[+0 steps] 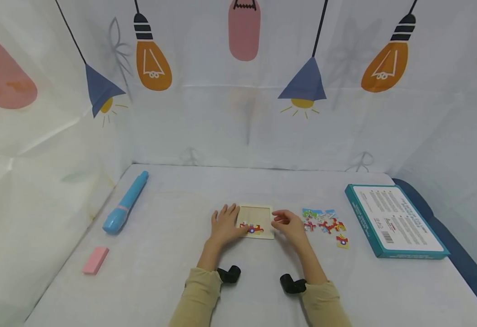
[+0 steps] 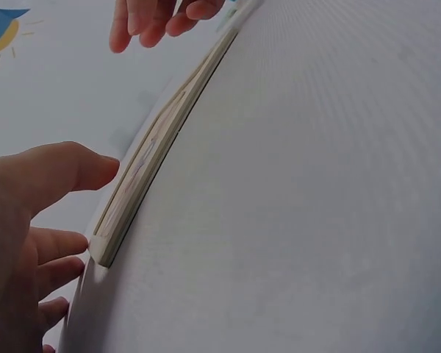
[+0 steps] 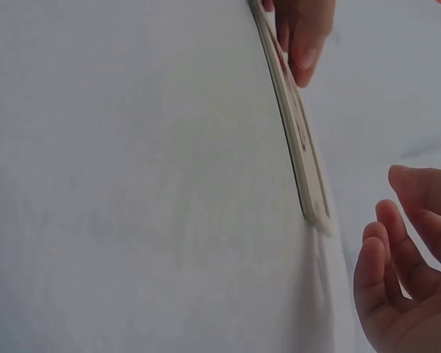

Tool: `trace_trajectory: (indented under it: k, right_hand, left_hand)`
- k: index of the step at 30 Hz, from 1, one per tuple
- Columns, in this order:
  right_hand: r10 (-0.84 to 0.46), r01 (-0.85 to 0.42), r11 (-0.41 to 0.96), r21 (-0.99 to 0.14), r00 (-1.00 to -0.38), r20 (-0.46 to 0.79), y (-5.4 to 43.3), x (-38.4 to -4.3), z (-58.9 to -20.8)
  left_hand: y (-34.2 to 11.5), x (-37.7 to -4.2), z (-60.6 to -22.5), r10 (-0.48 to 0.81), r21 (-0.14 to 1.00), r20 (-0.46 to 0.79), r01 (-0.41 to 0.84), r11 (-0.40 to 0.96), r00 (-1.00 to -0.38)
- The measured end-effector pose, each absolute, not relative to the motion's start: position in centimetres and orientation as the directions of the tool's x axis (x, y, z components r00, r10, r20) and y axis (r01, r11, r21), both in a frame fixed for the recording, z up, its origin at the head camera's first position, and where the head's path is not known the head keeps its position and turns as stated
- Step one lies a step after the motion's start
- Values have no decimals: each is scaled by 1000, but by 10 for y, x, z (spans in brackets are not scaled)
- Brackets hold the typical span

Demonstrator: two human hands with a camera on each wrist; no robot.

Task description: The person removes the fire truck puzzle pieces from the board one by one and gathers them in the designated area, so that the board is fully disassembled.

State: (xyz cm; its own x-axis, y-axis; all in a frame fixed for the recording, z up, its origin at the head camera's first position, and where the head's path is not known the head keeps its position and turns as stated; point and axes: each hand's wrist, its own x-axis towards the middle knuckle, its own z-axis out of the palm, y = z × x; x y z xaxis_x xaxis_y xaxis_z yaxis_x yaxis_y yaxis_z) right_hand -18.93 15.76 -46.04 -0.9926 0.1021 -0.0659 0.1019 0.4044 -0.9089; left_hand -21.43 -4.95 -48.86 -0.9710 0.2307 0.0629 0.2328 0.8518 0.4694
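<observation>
A small wooden puzzle tray lies flat on the white table, with colourful vehicle-picture pieces set along its near side. My left hand spreads its fingers beside the tray's left edge, its thumb reaching over the near-left corner. In the left wrist view, the fingertips are right at the tray's end. Just off the right edge, my right hand hovers with bent fingers and nothing between them. Right of that hand lie several loose puzzle pieces, one piece slightly apart and nearer me.
A teal and white box lies at the table's right side, by a dark blue padded edge. To the left are a blue pen-like stick and a pink block. Behind hangs a white curtain with printed lamps.
</observation>
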Motion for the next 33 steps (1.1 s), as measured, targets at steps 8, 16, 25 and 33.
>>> trace_trajectory:
  k: [8,16,25,33]
  right_hand:
    - [-5,-3,530,-848,-1000,0,133,-194,-463]
    - [-132,-114,810,-576,-991,11,122,-195,-463]
    - [-142,-113,821,-560,-990,-8,117,-194,-462]
    - [-138,-81,710,-700,-990,-26,120,-194,-462]
  left_hand:
    - [-55,-213,-488,259,463,87,270,844,-962]
    - [-54,-213,-494,244,452,110,267,851,-964]
    - [-53,-212,-492,226,469,95,244,849,-969]
    - [-54,-211,-490,233,474,82,244,846,-969]
